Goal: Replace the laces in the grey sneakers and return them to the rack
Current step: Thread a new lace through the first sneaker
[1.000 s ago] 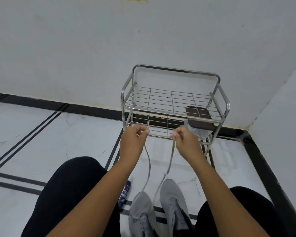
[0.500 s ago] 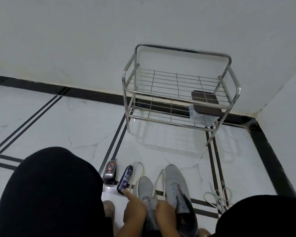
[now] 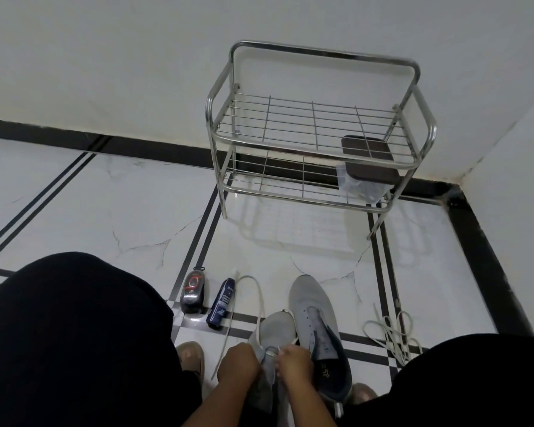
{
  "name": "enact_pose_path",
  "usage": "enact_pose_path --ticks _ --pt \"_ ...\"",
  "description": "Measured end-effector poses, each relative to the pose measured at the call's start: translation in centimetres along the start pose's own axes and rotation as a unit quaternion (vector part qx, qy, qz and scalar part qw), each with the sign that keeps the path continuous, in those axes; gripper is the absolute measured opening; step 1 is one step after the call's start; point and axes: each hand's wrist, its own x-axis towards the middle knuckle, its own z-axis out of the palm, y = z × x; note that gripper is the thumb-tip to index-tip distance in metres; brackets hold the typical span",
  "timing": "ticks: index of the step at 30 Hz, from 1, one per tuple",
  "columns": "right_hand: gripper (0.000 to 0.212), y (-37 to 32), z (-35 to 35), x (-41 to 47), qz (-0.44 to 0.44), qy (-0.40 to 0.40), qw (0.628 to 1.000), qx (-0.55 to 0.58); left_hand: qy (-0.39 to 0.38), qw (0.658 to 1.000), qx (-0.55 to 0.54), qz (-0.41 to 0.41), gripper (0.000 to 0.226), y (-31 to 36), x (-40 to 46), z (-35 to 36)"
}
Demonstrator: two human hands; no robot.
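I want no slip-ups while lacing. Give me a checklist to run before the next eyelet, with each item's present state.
1. Both hands on the left grey sneaker: left hand and right hand at its eyelets, ok.
2. Lace threaded evenly: cannot tell.
3. Lace tail free on the floor: ok.
4. Right grey sneaker laced: not ok.
5. Spare laces nearby: ok.
6. Rack top shelf has room: ok.

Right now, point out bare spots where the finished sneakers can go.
Free: the rack's top shelf left of the brown tray, and the floor between rack and sneakers. Crowded: bottles left of them, loose laces right.
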Motion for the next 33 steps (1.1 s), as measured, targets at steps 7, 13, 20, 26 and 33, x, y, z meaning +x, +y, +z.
enact_pose_path --ticks 7,13,20,26,33 --pt "0.019 -4.5 -2.9 -8.1 -0.052 0.02 0.99 -0.128 0.005 0.999 -0.041 -0.011 0.039 -0.7 1.0 0.2" --pt "0.028 -4.6 -1.8 -7.6 -0.07 0.056 0.974 -0.21 -0.011 0.998 -0.05 -0.023 0.041 -1.3 2.1 0.4" --pt "0.027 -4.8 -1.2 -7.1 -0.084 0.043 0.967 -0.238 -0.034 0.998 -0.048 -0.023 0.035 -1.2 1.9 0.4" --pt "0.023 -4.1 -2.0 -8.6 -0.106 0.065 0.97 -0.207 -0.059 0.994 -0.088 -0.014 0.032 -0.5 0.8 -0.7" --pt "0.036 -3.1 -3.1 -9.8 -0.042 0.043 0.963 -0.263 -0.009 0.998 -0.053 0.025 0.034 -0.4 1.3 0.9"
